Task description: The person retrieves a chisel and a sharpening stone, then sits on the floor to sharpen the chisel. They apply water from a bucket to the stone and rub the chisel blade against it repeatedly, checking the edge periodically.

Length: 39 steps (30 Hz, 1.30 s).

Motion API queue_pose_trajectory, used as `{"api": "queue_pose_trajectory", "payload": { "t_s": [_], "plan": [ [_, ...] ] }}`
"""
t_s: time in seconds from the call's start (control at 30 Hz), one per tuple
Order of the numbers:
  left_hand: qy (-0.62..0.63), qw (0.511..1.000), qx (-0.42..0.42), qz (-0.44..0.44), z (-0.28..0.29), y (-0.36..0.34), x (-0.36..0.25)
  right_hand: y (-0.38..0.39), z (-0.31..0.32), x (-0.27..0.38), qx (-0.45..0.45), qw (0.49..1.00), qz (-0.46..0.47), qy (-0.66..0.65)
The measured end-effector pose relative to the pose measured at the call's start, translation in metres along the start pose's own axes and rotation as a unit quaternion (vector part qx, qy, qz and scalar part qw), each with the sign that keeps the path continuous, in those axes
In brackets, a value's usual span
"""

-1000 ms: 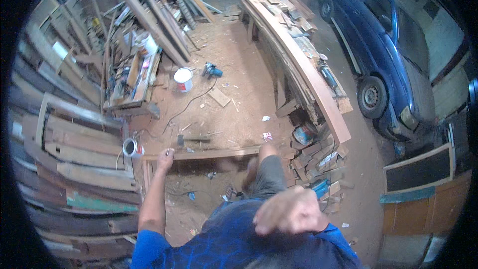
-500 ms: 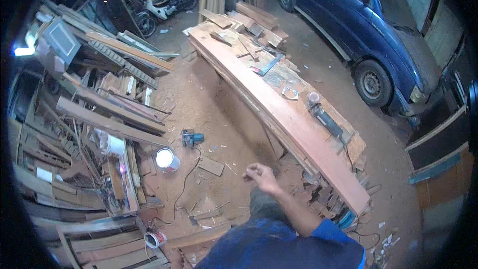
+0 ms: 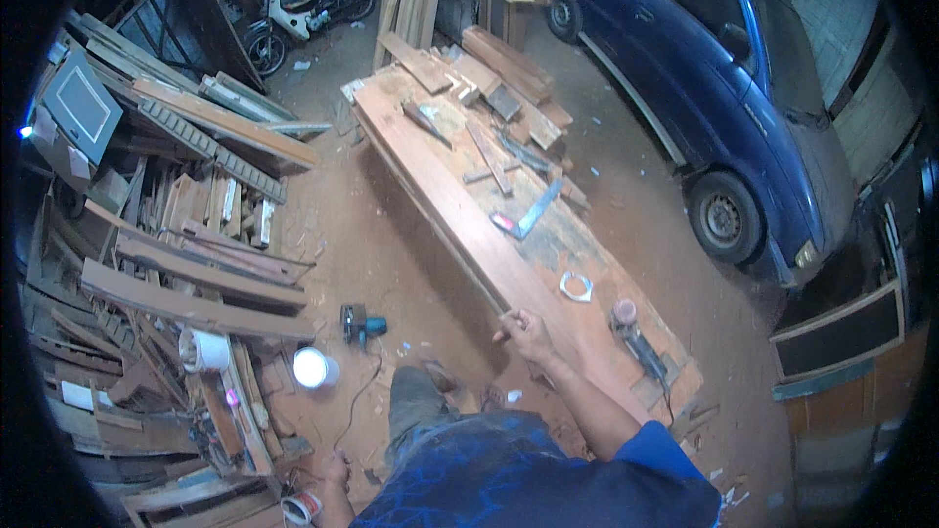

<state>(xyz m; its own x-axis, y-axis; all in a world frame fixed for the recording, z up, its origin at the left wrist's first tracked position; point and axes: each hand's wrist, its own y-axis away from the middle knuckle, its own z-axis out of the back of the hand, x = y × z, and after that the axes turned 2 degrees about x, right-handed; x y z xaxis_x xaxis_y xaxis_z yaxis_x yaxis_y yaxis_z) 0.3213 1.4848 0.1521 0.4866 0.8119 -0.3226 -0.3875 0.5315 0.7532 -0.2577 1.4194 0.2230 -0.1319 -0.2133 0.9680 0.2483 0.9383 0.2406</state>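
At the far left, well away from the long plank (image 3: 460, 205), a heap of scrap boards (image 3: 186, 264) leans and sprawls over the dirt floor (image 3: 391, 235). Nearer the plank, on the floor to its left, stand a white bucket (image 3: 315, 368) and a small blue power tool (image 3: 360, 323) with its cord trailing toward the person's legs. The left hand (image 3: 337, 469) hangs low by the bottom edge of the picture, well apart from the plank, close to a small tin; whether it is open or closed cannot be told.

The plank lies along the left edge of the table (image 3: 587, 264). Its long axis runs diagonally, the far end pointing up and left toward the upright timbers at the back, the near end pointing down and right toward the person. The right hand (image 3: 528, 332) is closed over the plank's left edge near that near end, fingers curled on the wood.

The grip is one-handed and far off the plank's middle, so if the plank is lifted or pulled it may well swing, tip off the table edge, or drop on the tool and bucket below. It could also sweep the steel square (image 3: 533, 210) and offcuts lying just right of it.

Further right of the plank a sander (image 3: 631, 328) rests on the table, and beyond that stands a dark blue car (image 3: 724, 88).
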Motion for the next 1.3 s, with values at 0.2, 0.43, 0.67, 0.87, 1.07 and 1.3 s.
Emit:
{"api": "queue_pose_trajectory", "payload": {
  "t_s": [0.2,0.43,0.67,0.87,1.07,1.3],
  "plan": [
    [-0.072,0.994,0.043,-0.068,-0.005,-0.128,-0.106,-0.120,-0.029,-0.007,-0.011,1.000,-0.027,-0.004],
    [-0.092,0.988,0.048,-0.117,0.043,-0.295,-0.320,-0.315,-0.057,0.016,-0.174,0.982,-0.074,0.001],
    [0.021,0.971,-0.010,-0.239,0.156,-0.449,-0.506,-0.505,-0.072,0.094,-0.213,0.977,-0.016,0.012],
    [0.048,0.945,-0.036,-0.322,0.222,-0.533,-0.674,-0.670,-0.047,0.149,-0.298,0.954,0.003,0.026],
    [0.006,0.966,-0.091,-0.242,0.202,-0.558,-0.791,-0.882,0.024,0.242,-0.371,0.922,0.080,0.076],
    [-0.081,0.980,-0.046,-0.176,0.173,-0.549,-0.932,-1.099,0.091,0.432,-0.405,0.805,0.242,0.359]
  ]
}}
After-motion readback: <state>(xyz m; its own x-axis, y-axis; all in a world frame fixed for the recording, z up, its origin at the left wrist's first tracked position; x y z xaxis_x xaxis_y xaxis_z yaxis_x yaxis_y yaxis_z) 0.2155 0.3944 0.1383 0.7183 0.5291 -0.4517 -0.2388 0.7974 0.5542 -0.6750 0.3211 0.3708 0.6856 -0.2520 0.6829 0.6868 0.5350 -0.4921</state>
